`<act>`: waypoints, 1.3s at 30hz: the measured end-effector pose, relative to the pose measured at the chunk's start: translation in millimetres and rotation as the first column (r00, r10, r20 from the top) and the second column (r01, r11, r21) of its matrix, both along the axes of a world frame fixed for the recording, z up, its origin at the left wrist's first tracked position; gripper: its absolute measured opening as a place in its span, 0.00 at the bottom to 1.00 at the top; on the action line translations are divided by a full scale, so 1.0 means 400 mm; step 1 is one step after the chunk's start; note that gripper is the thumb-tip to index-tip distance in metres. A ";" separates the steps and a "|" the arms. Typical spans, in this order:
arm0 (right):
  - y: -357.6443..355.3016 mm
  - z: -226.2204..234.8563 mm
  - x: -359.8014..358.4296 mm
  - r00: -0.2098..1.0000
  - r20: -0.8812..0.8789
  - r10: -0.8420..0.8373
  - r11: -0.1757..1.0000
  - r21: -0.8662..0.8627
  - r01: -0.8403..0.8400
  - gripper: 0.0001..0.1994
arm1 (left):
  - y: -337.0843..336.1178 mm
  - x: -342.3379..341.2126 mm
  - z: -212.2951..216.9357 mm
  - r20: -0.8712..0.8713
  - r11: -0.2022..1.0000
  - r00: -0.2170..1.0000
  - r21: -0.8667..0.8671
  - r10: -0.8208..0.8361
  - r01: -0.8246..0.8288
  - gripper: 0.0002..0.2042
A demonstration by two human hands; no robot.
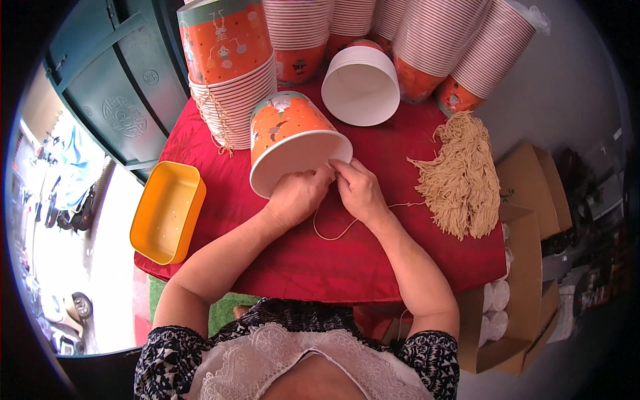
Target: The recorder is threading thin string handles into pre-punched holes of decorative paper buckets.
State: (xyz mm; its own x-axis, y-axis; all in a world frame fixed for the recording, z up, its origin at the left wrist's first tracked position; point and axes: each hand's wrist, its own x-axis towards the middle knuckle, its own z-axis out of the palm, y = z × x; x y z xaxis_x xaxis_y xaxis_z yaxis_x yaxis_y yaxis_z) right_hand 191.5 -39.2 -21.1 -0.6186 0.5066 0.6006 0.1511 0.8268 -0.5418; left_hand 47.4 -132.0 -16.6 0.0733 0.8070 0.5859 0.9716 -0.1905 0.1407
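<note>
A paper bucket, orange with printed figures and a grey-green base, lies tilted with its white mouth facing me. At the right side of its rim my two hands meet. My left hand is closed in front of the opening, its fingertips pinched together by a thin beige string. My right hand is closed too, thumb and fingertips pinching at the rim; the small piece between them is mostly hidden. The string loops below my hands, passes my right wrist and runs toward a bundle of beige strings.
Beside the bucket stands a nested stack of buckets with strings hanging along its rims. A single white-mouthed bucket and several wrapped stacks stand behind. A yellow plastic basket sits at the red table's left edge; cardboard boxes are at right.
</note>
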 end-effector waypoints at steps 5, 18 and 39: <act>0.009 -0.006 0.001 0.996 -0.034 0.078 0.996 -0.049 -0.080 0.15 | 0.000 -0.005 -0.021 0.051 0.998 0.998 0.030 -0.048 0.046 0.04; 0.011 0.020 0.018 0.985 0.020 0.174 0.975 -0.146 -0.169 0.09 | -0.007 -0.010 -0.032 0.043 0.996 0.996 0.043 -0.078 0.077 0.03; 0.012 0.037 0.039 0.962 0.121 0.244 0.959 -0.178 -0.220 0.12 | -0.017 -0.011 -0.006 0.220 0.995 0.970 0.015 -0.101 0.100 0.04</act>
